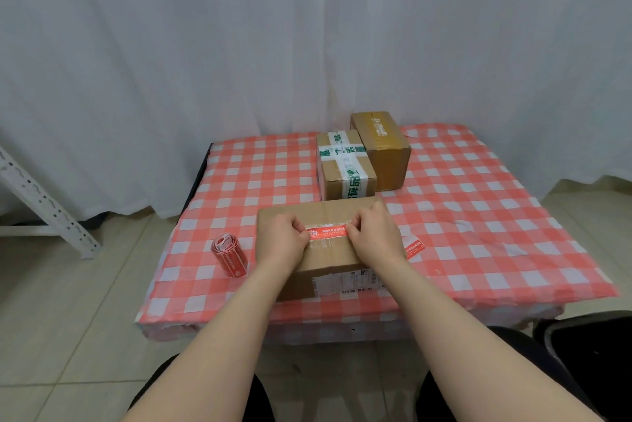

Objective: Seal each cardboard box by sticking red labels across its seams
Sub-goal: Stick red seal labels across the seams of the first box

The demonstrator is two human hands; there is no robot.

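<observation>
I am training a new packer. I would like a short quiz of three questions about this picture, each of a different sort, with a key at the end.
1. True or false: the roll of red labels lies to the right of the near box.
2. What do the left hand and the right hand pinch? A) the roll of red labels B) a red label on top of the near box C) nothing
3. How many cardboard boxes stand on the checked table?
Key: 1 false, the roll lies to its left; 2 B; 3 three.
</observation>
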